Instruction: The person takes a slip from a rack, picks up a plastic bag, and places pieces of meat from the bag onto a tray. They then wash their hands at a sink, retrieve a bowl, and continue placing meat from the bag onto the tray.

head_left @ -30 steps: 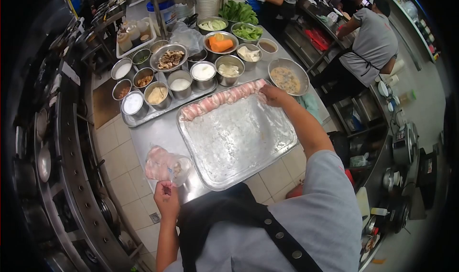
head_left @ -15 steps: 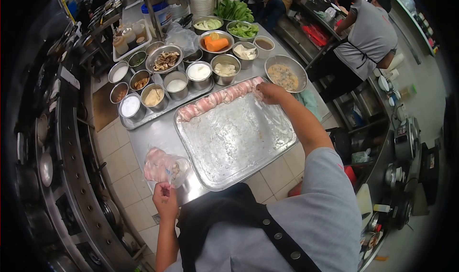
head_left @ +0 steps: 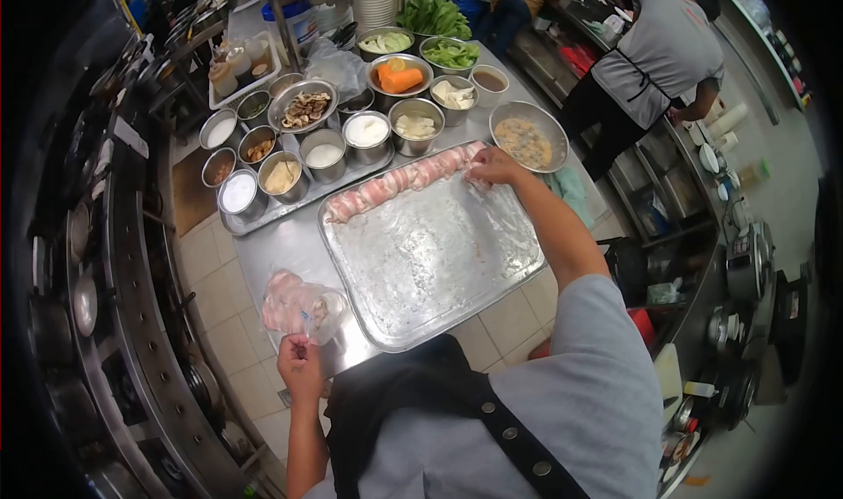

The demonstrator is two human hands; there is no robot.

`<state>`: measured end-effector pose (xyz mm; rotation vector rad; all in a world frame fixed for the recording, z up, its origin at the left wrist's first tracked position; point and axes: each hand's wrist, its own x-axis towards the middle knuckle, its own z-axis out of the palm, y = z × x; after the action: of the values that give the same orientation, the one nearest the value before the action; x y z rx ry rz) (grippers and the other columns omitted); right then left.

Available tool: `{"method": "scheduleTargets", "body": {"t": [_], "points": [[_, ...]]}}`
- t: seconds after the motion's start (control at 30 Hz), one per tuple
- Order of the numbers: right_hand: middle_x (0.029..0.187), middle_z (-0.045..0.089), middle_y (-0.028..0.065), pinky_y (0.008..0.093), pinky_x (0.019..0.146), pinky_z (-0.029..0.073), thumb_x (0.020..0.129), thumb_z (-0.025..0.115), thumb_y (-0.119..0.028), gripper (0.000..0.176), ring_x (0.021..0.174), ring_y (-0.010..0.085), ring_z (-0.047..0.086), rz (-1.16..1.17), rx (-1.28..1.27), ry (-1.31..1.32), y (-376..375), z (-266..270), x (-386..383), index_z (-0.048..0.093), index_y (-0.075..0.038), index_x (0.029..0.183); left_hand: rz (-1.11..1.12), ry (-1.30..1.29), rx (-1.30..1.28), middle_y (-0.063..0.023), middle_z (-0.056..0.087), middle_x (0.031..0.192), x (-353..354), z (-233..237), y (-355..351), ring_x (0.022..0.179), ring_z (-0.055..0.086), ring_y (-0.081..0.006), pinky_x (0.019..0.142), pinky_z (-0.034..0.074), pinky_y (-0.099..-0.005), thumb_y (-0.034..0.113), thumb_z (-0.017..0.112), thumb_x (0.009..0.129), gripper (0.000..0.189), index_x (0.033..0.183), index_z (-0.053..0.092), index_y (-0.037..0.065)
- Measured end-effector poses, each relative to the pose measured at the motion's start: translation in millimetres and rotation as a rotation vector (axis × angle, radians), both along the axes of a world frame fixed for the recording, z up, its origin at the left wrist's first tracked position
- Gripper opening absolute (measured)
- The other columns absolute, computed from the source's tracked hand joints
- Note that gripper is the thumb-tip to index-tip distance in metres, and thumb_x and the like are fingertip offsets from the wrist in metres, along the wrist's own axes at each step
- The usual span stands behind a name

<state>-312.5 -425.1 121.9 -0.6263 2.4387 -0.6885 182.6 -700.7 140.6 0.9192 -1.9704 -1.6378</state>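
Touching one meat row point(head_left: 404, 181), one right hand point(head_left: 499, 165)

From my end, I see an open run over the bare middle and near side of the tray point(head_left: 430, 266). Along its far edge, the row of meat rolls point(head_left: 399, 183) bars a low pass, and the metal pots point(head_left: 376, 154) crowd closely behind. A bowl point(head_left: 558, 141) stands just beyond my right hand point(head_left: 493, 165). Meat in clear plastic point(head_left: 294, 301) blocks my left hand point(head_left: 301, 369); past it, bare counter point(head_left: 283, 246) leaves room.
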Motion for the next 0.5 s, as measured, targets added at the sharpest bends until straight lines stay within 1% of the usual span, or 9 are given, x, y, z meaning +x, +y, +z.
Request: {"method": "scheduleTargets", "body": {"t": [0.03, 0.07, 0.13, 0.17, 0.23, 0.33, 0.4, 0.43, 0.5], "points": [[0.087, 0.064, 0.0084, 0.0353, 0.069, 0.052, 0.075, 0.069, -0.024, 0.041, 0.08, 0.0195, 0.063, -0.124, -0.093, -0.193, 1, -2, 0, 0.061, -0.002, 0.109, 0.007, -0.001, 0.002, 0.0029, 0.05, 0.075, 1, -1, 0, 0.067, 0.047, -0.0045, 0.062, 0.039, -0.0194, 0.005, 0.062, 0.087, 0.008, 0.089, 0.054, 0.003], [0.087, 0.064, 0.0084, 0.0353, 0.069, 0.052, 0.075, 0.069, -0.024, 0.041, 0.08, 0.0195, 0.063, -0.115, -0.09, -0.194, 3, -7, 6, 0.061, -0.002, 0.109, 0.022, 0.007, 0.014, 0.003, 0.051, 0.075, 1, -3, 0, 0.068, 0.048, -0.0044, 0.062, 0.039, -0.0193, 0.005, 0.062, 0.087, 0.009, 0.09, 0.054, 0.003], [0.088, 0.063, 0.0066, 0.0338, 0.067, 0.052, 0.081, 0.058, -0.019, 0.035, 0.076, 0.0161, 0.061, -0.249, -0.763, -0.623, 2, -17, 32, 0.059, 0.002, 0.109, 0.07, 0.005, 0.025, 0.0031, 0.051, 0.076, 3, -5, -2, 0.069, 0.049, -0.0043, 0.063, 0.04, -0.0192, 0.005, 0.063, 0.086, 0.009, 0.091, 0.055, 0.004], [0.088, 0.063, 0.0066, 0.0338, 0.067, 0.052, 0.081, 0.058, -0.019, 0.035, 0.076, 0.0161, 0.061, -0.223, -0.75, -0.655, -1, -21, 48, 0.059, 0.002, 0.109, 0.064, 0.018, -0.053, 0.003, 0.051, 0.076, 1, -6, -2, 0.068, 0.048, -0.0043, 0.061, 0.04, -0.0185, 0.006, 0.065, 0.086, 0.012, 0.091, 0.055, 0.003], [0.093, 0.062, 0.0066, 0.033, 0.071, 0.051, 0.084, 0.052, -0.018, 0.038, 0.081, 0.0172, 0.06, -0.171, -1.016, -0.947, -20, -7, 91, 0.056, 0.001, 0.116, 0.075, 0.063, -0.079, 0.0027, 0.051, 0.076, 1, -13, -2, 0.068, 0.047, -0.0045, 0.061, 0.04, -0.0182, 0.007, 0.068, 0.084, 0.016, 0.094, 0.056, 0.003], [0.099, 0.061, 0.007, 0.0346, 0.074, 0.049, 0.081, 0.053, -0.023, 0.047, 0.089, 0.0195, 0.059, -0.217, -1.088, -1.185, -55, -11, 156, 0.052, 0.002, 0.121, 0.099, 0.073, -0.043, 0.0015, 0.05, 0.076, -10, 0, 3, 0.071, 0.048, -0.005, 0.06, 0.04, -0.0185, 0.004, 0.07, 0.081, 0.022, 0.098, 0.057, 0.0], [0.103, 0.061, 0.0085, 0.0349, 0.076, 0.049, 0.081, 0.053, -0.024, 0.047, 0.09, 0.0204, 0.059, -0.082, -1.074, -1.306, -77, -16, 199, 0.052, 0.002, 0.121, 0.103, 0.05, -0.077, 0.0021, 0.051, 0.076, -13, -1, -1, 0.069, 0.048, -0.004, 0.06, 0.04, -0.0175, 0.005, 0.07, 0.082, 0.021, 0.098, 0.057, 0.001], [0.104, 0.062, 0.0094, 0.0357, 0.074, 0.05, 0.081, 0.055, -0.025, 0.048, 0.09, 0.0211, 0.06, -0.105, -0.987, -1.252, -90, -7, 224, 0.052, 0.001, 0.122, 0.076, 0.044, -0.105, 0.0027, 0.053, 0.076, -15, -2, -3, 0.066, 0.048, -0.003, 0.059, 0.039, -0.0165, 0.006, 0.07, 0.083, 0.019, 0.098, 0.058, 0.002], [0.105, 0.062, 0.0084, 0.0366, 0.07, 0.052, 0.084, 0.057, -0.025, 0.046, 0.09, 0.019, 0.061, 0.059, -0.866, -1.224, -117, -4, 258, 0.051, -0.001, 0.123, 0.075, 0.051, -0.064, 0.0029, 0.053, 0.076, -16, -3, -5, 0.066, 0.048, -0.0027, 0.059, 0.039, -0.0166, 0.006, 0.068, 0.084, 0.018, 0.099, 0.058, 0.002]]}}
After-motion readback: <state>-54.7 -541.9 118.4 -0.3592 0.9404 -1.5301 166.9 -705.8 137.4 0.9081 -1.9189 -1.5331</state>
